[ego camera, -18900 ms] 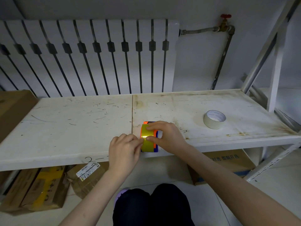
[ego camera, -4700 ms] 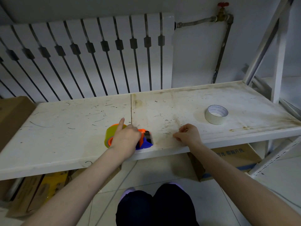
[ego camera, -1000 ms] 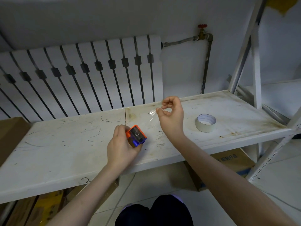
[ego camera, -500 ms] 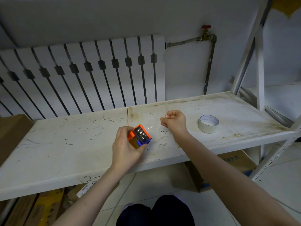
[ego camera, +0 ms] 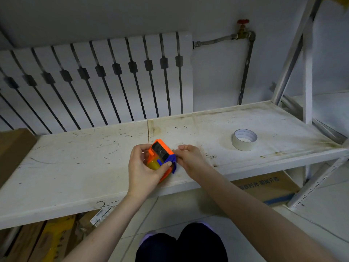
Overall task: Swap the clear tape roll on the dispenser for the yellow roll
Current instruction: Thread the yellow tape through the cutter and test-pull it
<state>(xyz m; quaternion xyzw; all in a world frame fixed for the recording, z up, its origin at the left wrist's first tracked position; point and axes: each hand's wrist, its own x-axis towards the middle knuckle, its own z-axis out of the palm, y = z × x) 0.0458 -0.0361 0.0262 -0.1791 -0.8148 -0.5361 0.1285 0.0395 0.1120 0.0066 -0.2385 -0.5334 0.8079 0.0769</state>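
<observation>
An orange and blue tape dispenser (ego camera: 160, 151) is held just above the front of the white shelf (ego camera: 75, 167). The yellow roll (ego camera: 153, 163) sits inside it, partly hidden by fingers. My left hand (ego camera: 141, 171) wraps around the dispenser from the left and below. My right hand (ego camera: 190, 159) is closed against the dispenser's right side, fingertips at its blue flap. The clear tape roll (ego camera: 242, 145) lies flat on the shelf to the right, apart from both hands.
A white radiator (ego camera: 94, 82) stands behind the shelf, with a pipe and a red valve (ego camera: 243, 22) to its right. A white rack upright (ego camera: 306, 72) rises at the right. Cardboard boxes (ego camera: 264, 186) sit under the shelf, and another box (ego camera: 13, 148) stands at the left edge.
My right hand came down from a raised position, where it held a stretched strip of tape, back to the dispenser. My left hand has turned the dispenser, so its toothed end points away.
</observation>
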